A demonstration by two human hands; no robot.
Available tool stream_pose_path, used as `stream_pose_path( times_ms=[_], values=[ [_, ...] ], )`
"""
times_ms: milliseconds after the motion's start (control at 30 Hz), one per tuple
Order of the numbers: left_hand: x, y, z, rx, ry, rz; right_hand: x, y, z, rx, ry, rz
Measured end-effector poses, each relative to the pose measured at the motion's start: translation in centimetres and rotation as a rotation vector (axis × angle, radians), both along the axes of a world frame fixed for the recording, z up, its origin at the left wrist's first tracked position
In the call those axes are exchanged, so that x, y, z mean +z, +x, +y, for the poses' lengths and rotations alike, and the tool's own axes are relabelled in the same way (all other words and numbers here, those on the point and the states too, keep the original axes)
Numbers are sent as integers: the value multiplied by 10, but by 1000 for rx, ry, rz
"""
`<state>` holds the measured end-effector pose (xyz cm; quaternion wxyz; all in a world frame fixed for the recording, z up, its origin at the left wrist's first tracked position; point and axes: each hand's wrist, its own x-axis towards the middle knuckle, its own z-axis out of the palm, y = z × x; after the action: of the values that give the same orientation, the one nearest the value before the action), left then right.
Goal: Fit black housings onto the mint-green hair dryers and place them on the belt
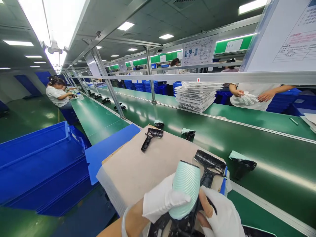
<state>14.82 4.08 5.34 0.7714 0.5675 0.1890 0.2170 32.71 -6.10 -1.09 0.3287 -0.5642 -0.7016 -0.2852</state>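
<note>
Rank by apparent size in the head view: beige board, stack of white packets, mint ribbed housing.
1. Beige board
2. Tie, unranked: stack of white packets and mint ribbed housing look about alike; the housing's nearness to the camera makes it unsure.

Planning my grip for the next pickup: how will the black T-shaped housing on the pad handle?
The housing looks like a hollow moulded plastic shell, so probably light and fairly stiff, though squeezing might flex it. Its gloss may slip somewhat. Its T shape should keep it from rolling on the pad, though it may rock.
</note>
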Motion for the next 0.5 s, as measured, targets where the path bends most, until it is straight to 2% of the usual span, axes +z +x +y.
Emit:
stream_pose_path(
  times_ms=[167,300,400,500],
  values=[
    [1,-4,-4,53,-83,25,-5,-8,2,-37,-151,121],
    [15,-5,-3,61,53,129,3,-9,0,-130,-33,46],
    [22,-2,1,199,181,303,17,-10,-2,-171,36,-28],
    [19,0,6,316,251,302,24,-10,-2,-131,57,-27]
  ],
)
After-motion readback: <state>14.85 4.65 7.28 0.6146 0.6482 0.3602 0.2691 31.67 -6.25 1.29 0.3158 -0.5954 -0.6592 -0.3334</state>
